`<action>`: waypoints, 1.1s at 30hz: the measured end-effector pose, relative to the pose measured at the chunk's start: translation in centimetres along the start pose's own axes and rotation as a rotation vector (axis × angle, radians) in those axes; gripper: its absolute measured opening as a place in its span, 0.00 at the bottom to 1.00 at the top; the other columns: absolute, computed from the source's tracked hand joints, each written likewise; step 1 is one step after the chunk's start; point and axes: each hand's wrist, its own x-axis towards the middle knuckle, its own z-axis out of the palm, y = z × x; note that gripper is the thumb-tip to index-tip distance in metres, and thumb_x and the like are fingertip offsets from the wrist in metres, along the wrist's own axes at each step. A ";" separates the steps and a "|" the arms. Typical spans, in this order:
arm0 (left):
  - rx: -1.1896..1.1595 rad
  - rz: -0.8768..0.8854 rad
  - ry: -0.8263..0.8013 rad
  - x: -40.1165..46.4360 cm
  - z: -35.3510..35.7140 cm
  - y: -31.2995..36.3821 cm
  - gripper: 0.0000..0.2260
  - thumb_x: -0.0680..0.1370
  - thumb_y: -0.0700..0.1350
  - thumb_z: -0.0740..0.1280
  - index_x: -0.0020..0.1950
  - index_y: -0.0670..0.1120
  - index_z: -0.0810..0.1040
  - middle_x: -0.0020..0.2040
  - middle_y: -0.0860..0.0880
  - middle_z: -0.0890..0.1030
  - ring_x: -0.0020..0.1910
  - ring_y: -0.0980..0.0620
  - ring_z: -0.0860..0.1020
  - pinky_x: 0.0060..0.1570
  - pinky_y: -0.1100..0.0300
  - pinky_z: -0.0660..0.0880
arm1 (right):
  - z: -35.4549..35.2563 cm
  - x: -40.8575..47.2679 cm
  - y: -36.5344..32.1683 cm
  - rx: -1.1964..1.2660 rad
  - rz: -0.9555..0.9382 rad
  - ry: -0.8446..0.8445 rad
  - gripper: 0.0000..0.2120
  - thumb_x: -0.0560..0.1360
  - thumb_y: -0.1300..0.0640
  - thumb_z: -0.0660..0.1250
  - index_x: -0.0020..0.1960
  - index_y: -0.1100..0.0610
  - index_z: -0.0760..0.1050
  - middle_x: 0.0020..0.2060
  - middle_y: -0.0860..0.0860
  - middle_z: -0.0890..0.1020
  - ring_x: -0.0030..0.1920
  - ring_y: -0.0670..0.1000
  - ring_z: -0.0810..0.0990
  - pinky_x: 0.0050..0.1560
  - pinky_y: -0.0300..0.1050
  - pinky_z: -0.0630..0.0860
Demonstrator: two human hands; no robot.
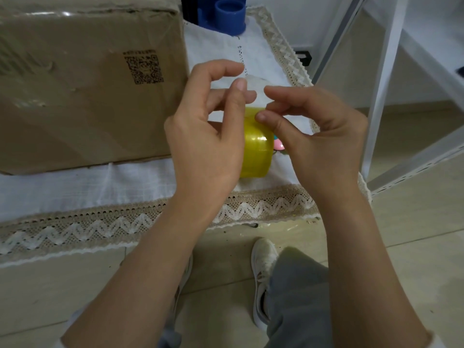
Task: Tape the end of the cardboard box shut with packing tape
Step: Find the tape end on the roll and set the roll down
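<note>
A large brown cardboard box [82, 81] with a printed QR code stands on the white cloth at the left, its top edge glossy with clear tape. To its right I hold a yellow-tinted roll of packing tape [256, 149] above the cloth. My left hand [208, 136] grips the roll from the left side. My right hand [313, 131] pinches at the top of the roll with thumb and fingertips. A short clear flap of tape [253, 82] lifts up between my fingers. The roll is apart from the box.
The table is covered by a white cloth with a lace zigzag border [125, 222]. A blue plastic holder [229, 17] stands at the back. A white metal frame [381, 84] rises at the right. My shoe [263, 280] and trouser leg are on the tiled floor below.
</note>
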 end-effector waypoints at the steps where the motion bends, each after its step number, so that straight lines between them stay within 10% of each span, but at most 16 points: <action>1: 0.001 0.000 0.000 0.0 0.0 0.0 0.05 0.83 0.42 0.65 0.58 0.45 0.77 0.42 0.53 0.86 0.45 0.60 0.85 0.43 0.65 0.80 | 0.0 0.0 0.0 -0.006 -0.007 0.004 0.11 0.71 0.61 0.76 0.54 0.60 0.82 0.41 0.52 0.84 0.45 0.47 0.84 0.52 0.42 0.80; 11: -0.026 0.011 -0.023 -0.2 0.0 0.1 0.12 0.79 0.38 0.68 0.62 0.46 0.76 0.59 0.54 0.80 0.44 0.54 0.83 0.41 0.66 0.77 | -0.2 -0.2 0.0 -0.001 -0.001 0.008 0.10 0.72 0.62 0.76 0.53 0.59 0.82 0.41 0.53 0.84 0.45 0.48 0.85 0.51 0.41 0.81; 33: -0.172 -0.066 -0.060 -0.9 0.3 -0.1 0.23 0.71 0.29 0.68 0.61 0.48 0.72 0.61 0.52 0.77 0.52 0.52 0.81 0.51 0.58 0.79 | -0.4 0.1 -0.2 -0.208 -0.129 0.074 0.06 0.72 0.56 0.78 0.45 0.59 0.85 0.46 0.60 0.78 0.51 0.45 0.74 0.52 0.34 0.72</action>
